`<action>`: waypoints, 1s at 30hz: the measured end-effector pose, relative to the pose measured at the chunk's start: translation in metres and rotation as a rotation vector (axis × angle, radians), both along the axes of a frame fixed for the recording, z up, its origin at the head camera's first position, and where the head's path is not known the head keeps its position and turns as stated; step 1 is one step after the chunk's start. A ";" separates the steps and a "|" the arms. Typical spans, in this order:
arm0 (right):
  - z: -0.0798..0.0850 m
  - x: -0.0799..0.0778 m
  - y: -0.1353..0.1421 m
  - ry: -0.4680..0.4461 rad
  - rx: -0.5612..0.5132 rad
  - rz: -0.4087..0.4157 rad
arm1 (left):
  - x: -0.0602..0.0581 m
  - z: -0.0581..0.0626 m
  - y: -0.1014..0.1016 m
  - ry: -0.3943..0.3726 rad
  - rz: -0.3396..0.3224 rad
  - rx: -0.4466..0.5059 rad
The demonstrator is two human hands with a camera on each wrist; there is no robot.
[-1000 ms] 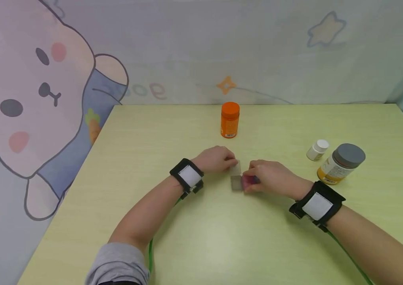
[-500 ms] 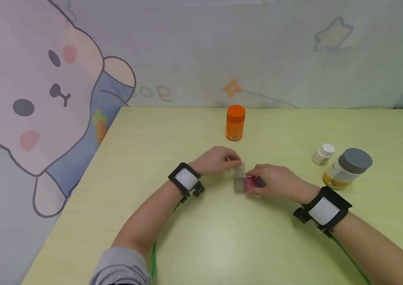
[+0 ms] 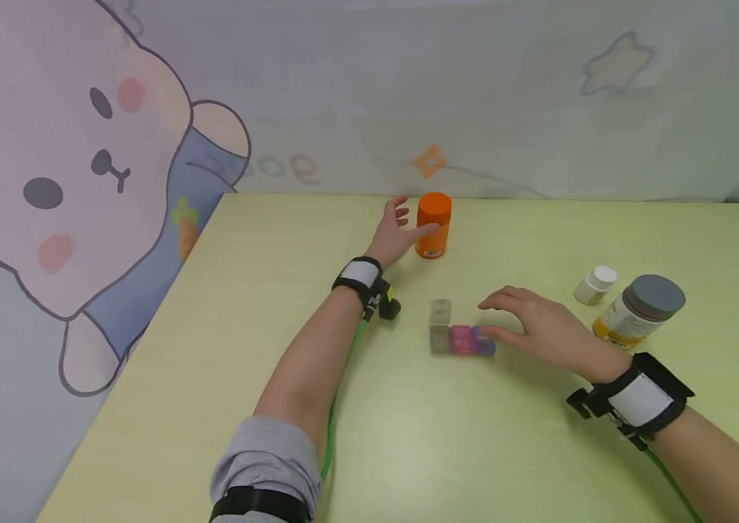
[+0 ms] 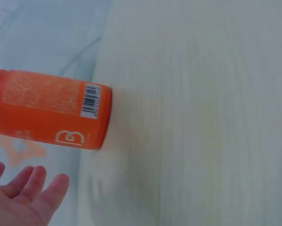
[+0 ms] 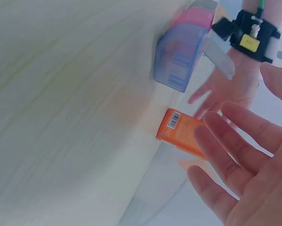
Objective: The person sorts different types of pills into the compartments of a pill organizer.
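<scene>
A small pill box (image 3: 463, 340) with a grey, a pink and a blue-purple compartment lies on the table; the grey compartment's lid (image 3: 440, 311) stands open. My left hand (image 3: 392, 238) is spread beside an orange bottle (image 3: 432, 232), its thumb in front of the bottle in the head view. In the left wrist view the fingers (image 4: 51, 195) are apart from the bottle. My right hand (image 3: 548, 333) hovers at the box's blue end, fingers extended and holding nothing. The right wrist view shows a gap between that hand and the pill box (image 5: 181, 56).
A small white bottle (image 3: 595, 285) stands to the right, next to a larger jar (image 3: 631, 312) with a grey cap and a white-and-yellow label. A printed cloth (image 3: 343, 94) hangs behind the table's far edge. Green cables run from both wrist cameras.
My left hand has left the pill box's open lid and moved away from me to the orange bottle. My right hand has released the box and drawn back to the right.
</scene>
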State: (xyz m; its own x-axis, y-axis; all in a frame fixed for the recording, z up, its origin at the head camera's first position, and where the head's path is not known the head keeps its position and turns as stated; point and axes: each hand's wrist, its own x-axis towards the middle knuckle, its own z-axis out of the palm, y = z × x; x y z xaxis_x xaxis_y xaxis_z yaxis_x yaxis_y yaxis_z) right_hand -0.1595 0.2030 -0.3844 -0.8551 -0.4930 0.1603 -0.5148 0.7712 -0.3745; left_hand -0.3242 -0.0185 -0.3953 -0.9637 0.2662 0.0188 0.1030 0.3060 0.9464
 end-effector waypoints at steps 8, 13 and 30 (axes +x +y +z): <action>0.003 0.006 -0.005 0.064 -0.053 0.037 | -0.011 -0.010 0.001 0.003 -0.105 -0.092; 0.010 0.011 -0.005 0.062 -0.078 0.055 | -0.016 -0.011 -0.009 0.046 -0.133 -0.154; 0.012 0.036 0.008 0.091 -0.216 0.025 | 0.067 -0.007 -0.088 0.084 -0.295 -0.251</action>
State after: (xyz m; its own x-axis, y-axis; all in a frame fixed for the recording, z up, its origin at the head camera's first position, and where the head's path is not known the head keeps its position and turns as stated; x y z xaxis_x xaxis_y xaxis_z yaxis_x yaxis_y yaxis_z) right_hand -0.1239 0.2113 -0.3722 -0.8204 -0.4596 0.3402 -0.5718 0.6647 -0.4809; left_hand -0.2570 -0.1061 -0.4023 -0.8430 0.5378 -0.0063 0.2954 0.4727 0.8303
